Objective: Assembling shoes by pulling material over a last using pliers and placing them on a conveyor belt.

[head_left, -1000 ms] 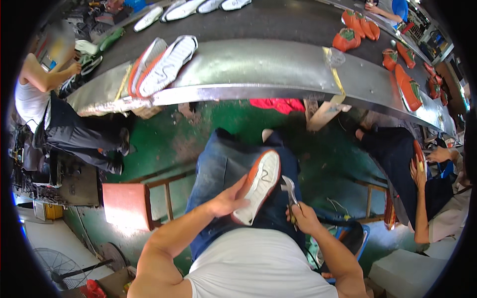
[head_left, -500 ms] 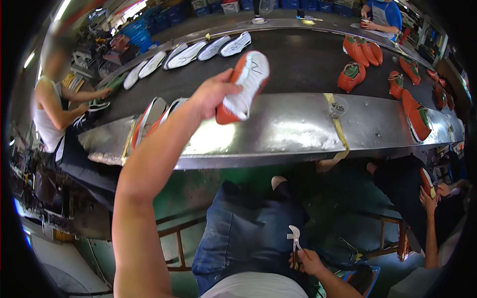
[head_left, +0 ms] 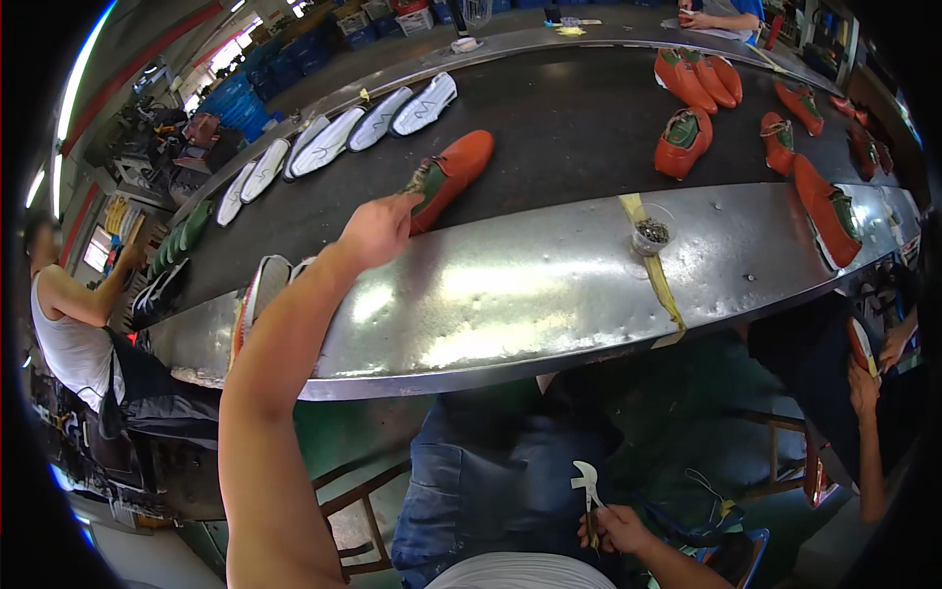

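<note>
My left hand [head_left: 378,232], arm stretched forward, is closed on the heel end of an orange-red shoe [head_left: 459,165] with a green lining. Its sole faces down, and the shoe is at the near edge of the dark belt [head_left: 559,128]; whether its whole weight rests there I cannot tell. Low over my lap, my right hand [head_left: 616,530] grips a pair of lasting pincers [head_left: 588,483], the metal jaws pointing up. Nearest my left forearm, a white-soled shoe [head_left: 263,287] lies on the metal ledge [head_left: 510,294], partly hidden by the arm.
White soles [head_left: 329,142] line the belt's far left side. Several orange-red shoes [head_left: 684,142] stand at the right. A clear cup of small metal pieces [head_left: 651,235] sits on the ledge by yellow tape [head_left: 667,285]. Co-workers are at left, far right and near right.
The shoe in my left hand has turned from sole showing to sole down and come lower, to the belt. My view has shifted. My right hand still holds the pincers.
</note>
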Motion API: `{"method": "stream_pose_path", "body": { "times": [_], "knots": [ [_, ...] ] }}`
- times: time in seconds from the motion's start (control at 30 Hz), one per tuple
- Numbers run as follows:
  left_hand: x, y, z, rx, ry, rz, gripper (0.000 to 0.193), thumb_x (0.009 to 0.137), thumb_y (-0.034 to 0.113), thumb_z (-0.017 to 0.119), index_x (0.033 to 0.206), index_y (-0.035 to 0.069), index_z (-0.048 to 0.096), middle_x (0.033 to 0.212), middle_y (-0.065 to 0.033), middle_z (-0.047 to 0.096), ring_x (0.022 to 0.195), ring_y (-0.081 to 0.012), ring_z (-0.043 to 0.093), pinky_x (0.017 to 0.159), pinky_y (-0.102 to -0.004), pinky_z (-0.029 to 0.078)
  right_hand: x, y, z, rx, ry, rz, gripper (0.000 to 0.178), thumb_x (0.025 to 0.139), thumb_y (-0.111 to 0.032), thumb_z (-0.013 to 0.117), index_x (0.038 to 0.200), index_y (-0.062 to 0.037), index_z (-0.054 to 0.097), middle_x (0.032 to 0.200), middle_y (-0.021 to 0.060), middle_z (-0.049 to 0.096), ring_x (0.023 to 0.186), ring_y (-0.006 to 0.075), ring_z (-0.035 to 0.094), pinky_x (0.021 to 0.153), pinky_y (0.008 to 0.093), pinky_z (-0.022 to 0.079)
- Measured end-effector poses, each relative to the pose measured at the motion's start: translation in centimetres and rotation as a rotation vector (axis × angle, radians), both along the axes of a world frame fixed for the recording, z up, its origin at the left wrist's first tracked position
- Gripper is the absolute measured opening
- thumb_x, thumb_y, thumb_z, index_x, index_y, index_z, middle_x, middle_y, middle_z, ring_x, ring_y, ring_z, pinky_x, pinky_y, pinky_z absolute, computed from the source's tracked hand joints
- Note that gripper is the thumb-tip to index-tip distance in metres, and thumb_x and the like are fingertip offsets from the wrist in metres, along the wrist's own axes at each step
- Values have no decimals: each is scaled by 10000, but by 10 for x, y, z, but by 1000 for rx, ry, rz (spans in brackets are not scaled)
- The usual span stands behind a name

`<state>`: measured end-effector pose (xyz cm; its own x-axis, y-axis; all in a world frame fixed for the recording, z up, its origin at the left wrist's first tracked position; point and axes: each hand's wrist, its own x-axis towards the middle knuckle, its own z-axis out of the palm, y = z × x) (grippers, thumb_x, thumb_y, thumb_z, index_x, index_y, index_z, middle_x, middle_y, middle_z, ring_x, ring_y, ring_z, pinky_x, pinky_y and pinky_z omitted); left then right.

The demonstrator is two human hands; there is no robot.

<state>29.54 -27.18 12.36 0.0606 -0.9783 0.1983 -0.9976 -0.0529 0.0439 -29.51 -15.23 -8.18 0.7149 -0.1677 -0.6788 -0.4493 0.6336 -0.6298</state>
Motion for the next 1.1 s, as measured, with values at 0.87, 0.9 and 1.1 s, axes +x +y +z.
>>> {"method": "stream_pose_path", "body": {
  "times": [0.87, 0.9, 1.1],
  "knots": [
    [60, 155, 34, 156, 266, 714, 753, 818, 406, 782, 1417, 28, 525, 1375, -186, 594, 1261, -287, 574, 1070, -373, 433, -5, 22, 3, 22, 59, -17, 473, 1093, -338, 305, 1151, 51, 568, 990, 166, 706, 782, 230, 728, 459, 236, 471],
    [65, 162, 33, 217, 710, 692, 757, 821, 373, 794, 1429, 23, 508, 1332, -166, 631, 1208, -261, 614, 1034, -355, 461, -4, 24, 2, 26, 59, -2, 472, 1094, -341, 305, 1148, 46, 572, 984, 162, 706, 780, 226, 727, 457, 234, 469],
    [-25, 180, 58, 17, 792, 297, 759, 844, 197, 814, 1477, 10, 439, 1242, -117, 664, 1102, -166, 622, 995, -305, 475, -7, 42, 6, -83, 35, -60, 491, 1093, -366, 299, 1134, 35, 580, 959, 155, 705, 768, 221, 723, 453, 243, 462]
  ]
}}
